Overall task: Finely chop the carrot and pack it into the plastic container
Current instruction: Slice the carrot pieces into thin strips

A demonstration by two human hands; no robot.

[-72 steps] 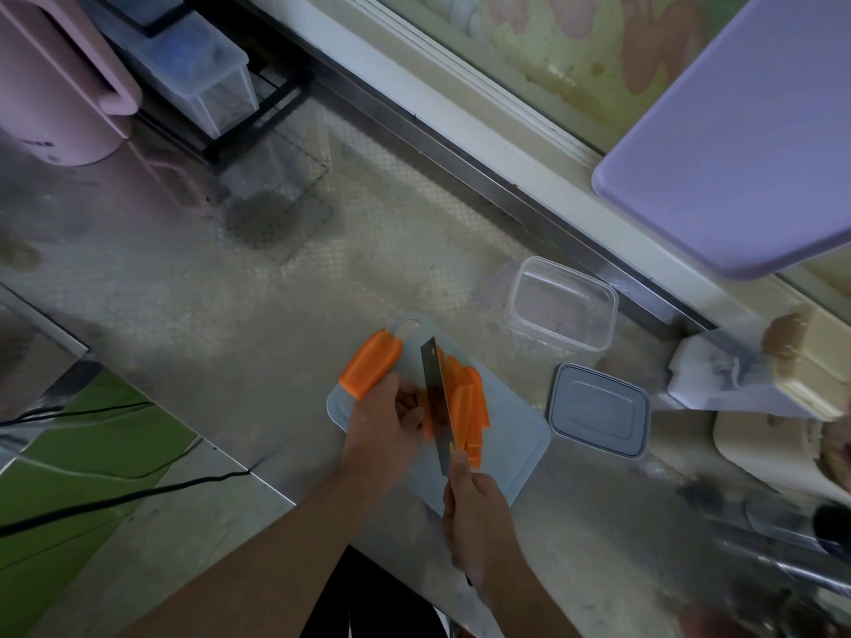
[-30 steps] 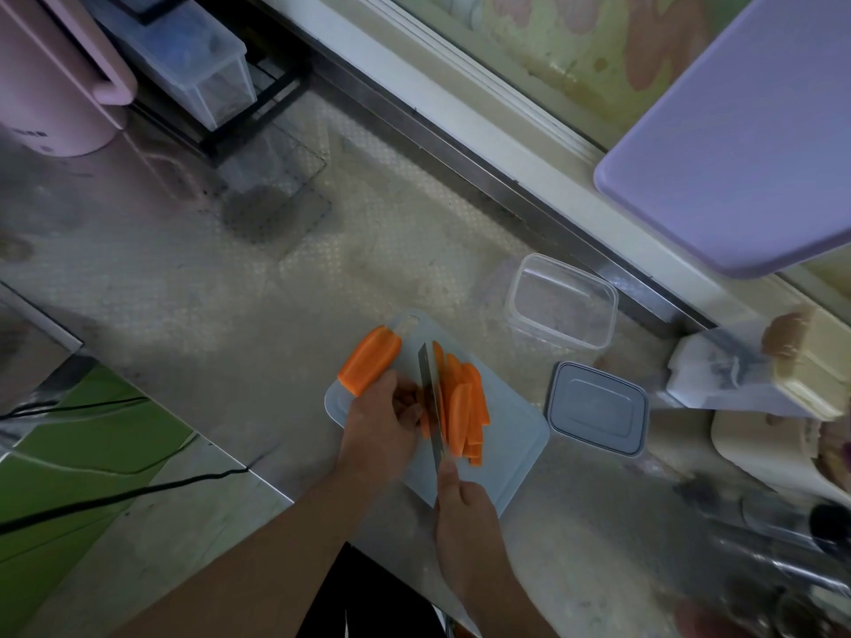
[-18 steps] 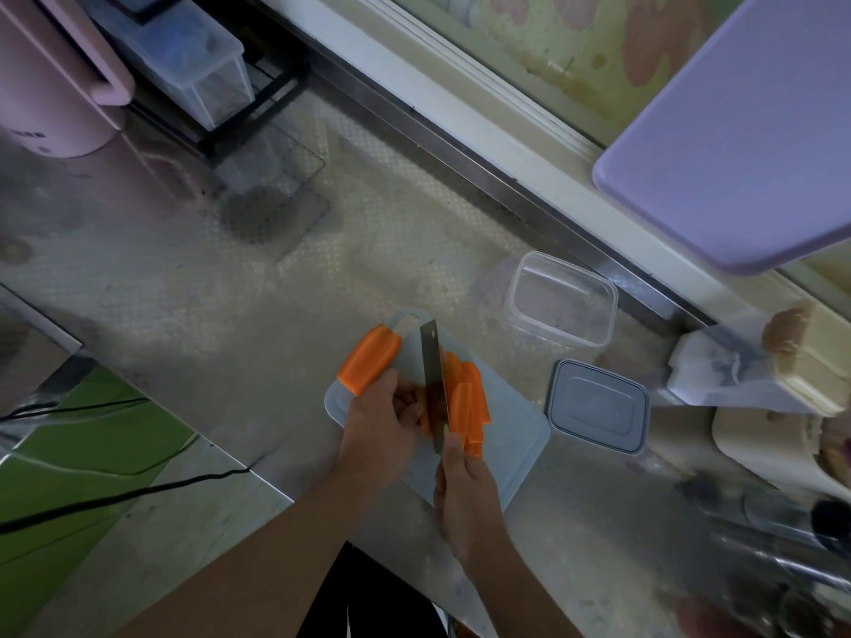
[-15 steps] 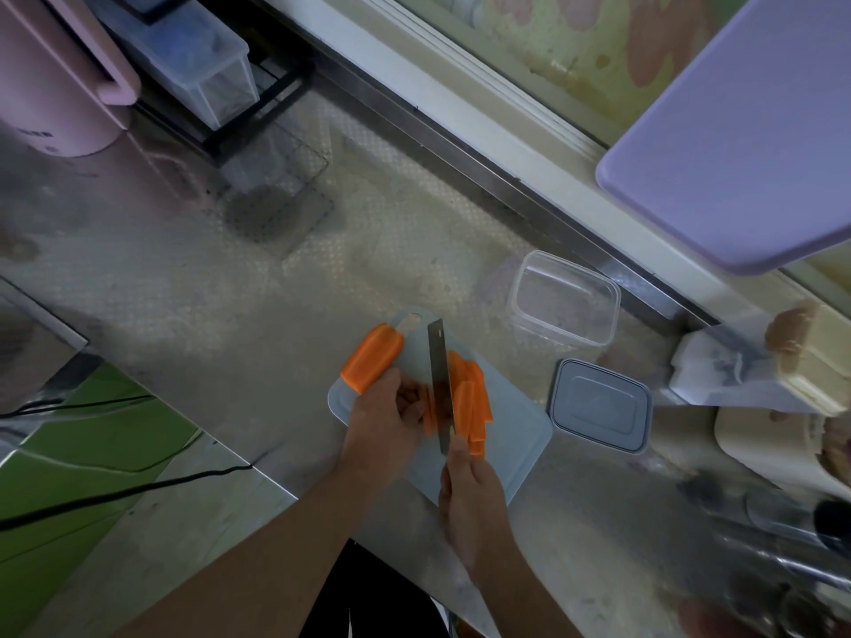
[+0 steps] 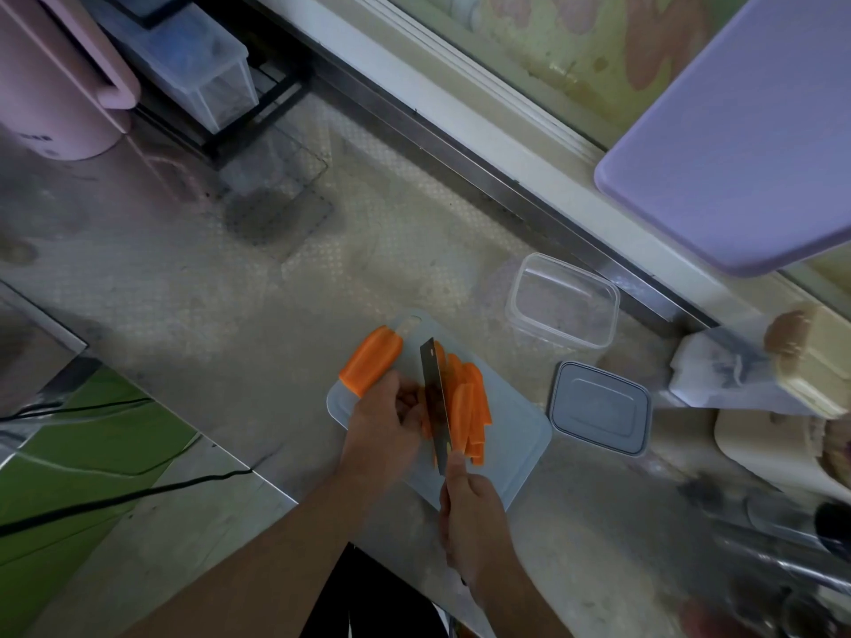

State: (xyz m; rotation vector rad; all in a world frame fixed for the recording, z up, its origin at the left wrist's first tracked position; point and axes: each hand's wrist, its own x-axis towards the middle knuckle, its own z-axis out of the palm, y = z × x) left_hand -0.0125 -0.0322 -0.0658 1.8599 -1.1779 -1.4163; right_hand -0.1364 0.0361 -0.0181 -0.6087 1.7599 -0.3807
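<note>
A pale blue cutting board (image 5: 515, 448) lies on the steel counter. A thick carrot half (image 5: 370, 360) rests at its far left corner. Several long carrot slices (image 5: 469, 409) lie to the right of the knife (image 5: 435, 402). My right hand (image 5: 469, 513) grips the knife handle, blade edge down and pointing away from me. My left hand (image 5: 384, 430) presses a carrot piece against the blade's left side; that piece is mostly hidden by my fingers. The clear plastic container (image 5: 562, 303) stands open beyond the board, its grey lid (image 5: 598, 407) lying to the board's right.
A pink kettle (image 5: 55, 85) and a clear box on a black rack (image 5: 198, 66) stand at the back left. A lilac board (image 5: 746, 131) overhangs at the right. Cream boxes (image 5: 810, 361) and blurred utensils crowd the right edge. A black cable (image 5: 115, 499) runs along the left.
The knife has been working up and down through the carrot piece under my left hand, shifting slightly along it. The container, lid and carrot half have stayed put.
</note>
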